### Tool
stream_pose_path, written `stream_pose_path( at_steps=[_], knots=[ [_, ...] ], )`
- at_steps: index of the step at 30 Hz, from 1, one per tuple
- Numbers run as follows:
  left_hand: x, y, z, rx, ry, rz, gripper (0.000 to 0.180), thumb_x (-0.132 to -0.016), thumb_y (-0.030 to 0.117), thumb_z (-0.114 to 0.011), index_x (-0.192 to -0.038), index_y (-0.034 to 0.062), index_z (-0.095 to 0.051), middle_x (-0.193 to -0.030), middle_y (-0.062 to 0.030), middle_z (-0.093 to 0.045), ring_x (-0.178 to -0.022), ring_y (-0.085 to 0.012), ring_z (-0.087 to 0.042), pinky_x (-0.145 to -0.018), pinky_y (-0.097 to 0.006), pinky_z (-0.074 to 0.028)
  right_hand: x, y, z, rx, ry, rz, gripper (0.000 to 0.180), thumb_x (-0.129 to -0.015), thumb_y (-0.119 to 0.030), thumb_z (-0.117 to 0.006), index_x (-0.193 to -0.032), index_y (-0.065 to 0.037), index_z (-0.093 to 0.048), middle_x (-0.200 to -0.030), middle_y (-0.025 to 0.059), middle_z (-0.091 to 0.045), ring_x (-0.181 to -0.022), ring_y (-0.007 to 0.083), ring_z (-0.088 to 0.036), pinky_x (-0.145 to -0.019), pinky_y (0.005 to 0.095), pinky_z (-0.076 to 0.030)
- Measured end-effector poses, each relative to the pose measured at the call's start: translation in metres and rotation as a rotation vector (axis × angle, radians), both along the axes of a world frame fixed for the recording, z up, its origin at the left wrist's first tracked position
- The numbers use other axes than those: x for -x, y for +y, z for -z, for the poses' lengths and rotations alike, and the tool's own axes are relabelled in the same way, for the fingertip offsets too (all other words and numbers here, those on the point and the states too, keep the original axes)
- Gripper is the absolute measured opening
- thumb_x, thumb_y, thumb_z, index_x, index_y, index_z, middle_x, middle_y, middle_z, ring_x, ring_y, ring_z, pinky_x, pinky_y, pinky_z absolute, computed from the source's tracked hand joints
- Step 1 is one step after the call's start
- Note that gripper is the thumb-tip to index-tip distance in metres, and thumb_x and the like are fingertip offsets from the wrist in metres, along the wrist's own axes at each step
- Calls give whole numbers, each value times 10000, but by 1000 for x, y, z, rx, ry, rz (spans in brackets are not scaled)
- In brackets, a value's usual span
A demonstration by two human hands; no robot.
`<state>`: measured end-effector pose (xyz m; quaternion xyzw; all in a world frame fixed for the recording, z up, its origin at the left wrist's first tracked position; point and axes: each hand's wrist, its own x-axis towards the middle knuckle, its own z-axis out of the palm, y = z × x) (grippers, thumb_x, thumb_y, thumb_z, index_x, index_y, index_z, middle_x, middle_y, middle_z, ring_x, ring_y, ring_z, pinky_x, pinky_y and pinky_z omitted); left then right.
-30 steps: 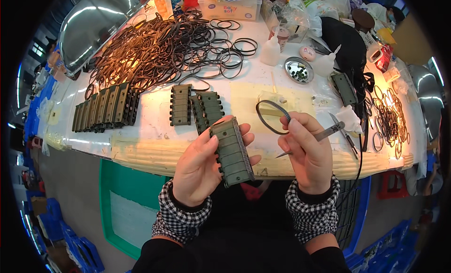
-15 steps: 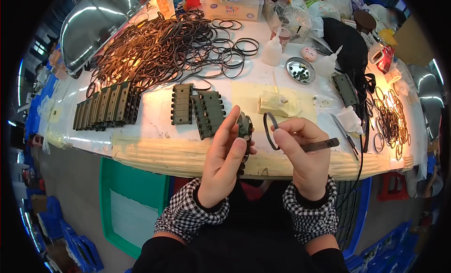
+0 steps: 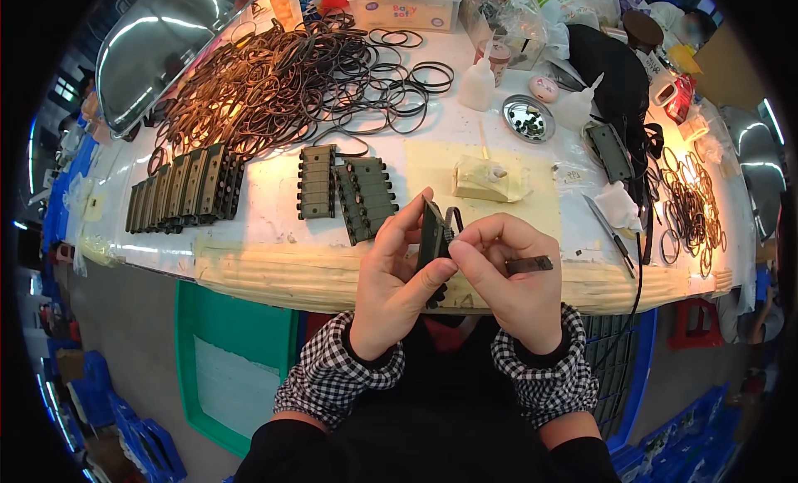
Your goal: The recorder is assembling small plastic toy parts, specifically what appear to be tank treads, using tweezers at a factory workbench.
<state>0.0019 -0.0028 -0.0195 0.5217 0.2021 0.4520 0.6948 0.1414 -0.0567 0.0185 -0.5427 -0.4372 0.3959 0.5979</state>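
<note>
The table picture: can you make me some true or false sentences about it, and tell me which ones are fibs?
1. The left hand holds a green block. True.
2. The right hand is empty. False: it holds a dark loop and a flat strip.
3. A big pile of loops lies on the table. True.
4. The round dish has nothing in it. False: little dark bits lie in it.
5. A row of green blocks stands toward the left side of the table. True.
6. The cuffs are plain red. False: they have black and white checks.
</note>
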Motion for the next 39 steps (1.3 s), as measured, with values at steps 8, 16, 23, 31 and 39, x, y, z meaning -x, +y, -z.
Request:
stream_pose_path(
  at_steps=[8,16,23,31,39],
  knots=[
    [5,-3,10,-4,42,11,503,-1029,176,-461,-1469,-14,-308,-1545,-130,-307,-1339,-209,-404,-1097,-348,-360,0,2,-12,-76,-359,-6,107,-777,-46,-724,-850,-18,-651,-730,16,-642,-541,66,-525,-464,206,-384],
    [8,-2,8,88,97,54,465,-1053,153,-361,-1476,-19,-275,-1548,-142,-285,-1300,-212,-461,-1032,-330,-456,6,4,-12,-215,-511,54,93,-772,-37,-722,-836,-27,-655,-708,4,-635,-468,35,-382,-441,211,-289],
    [-1,-6,6,-149,85,-74,635,-941,11,-563,-1485,-47,-240,-1296,-108,-407,-1228,-202,-462,-1071,-351,-391,1,1,-11,-135,-412,52,89,-797,-59,-703,-846,-16,-644,-727,12,-641,-515,52,-430,-465,214,-325],
    [0,-5,11,-357,217,-154,763,-855,-53,-640,-1492,-39,-220,-1300,-121,-358,-1212,-209,-473,-1014,-347,-454,-9,-2,-12,27,-273,12,88,-806,-57,-686,-843,-10,-621,-691,5,-625,-472,26,-415,-426,214,-297],
    [-1,-7,8,-360,239,-171,773,-855,-47,-651,-1495,-33,-218,-1299,-115,-359,-1195,-203,-492,-1006,-329,-460,-14,0,-13,28,-209,-38,83,-833,-47,-664,-875,-1,-609,-723,-23,-619,-475,-23,-353,-421,192,-258]
  ],
)
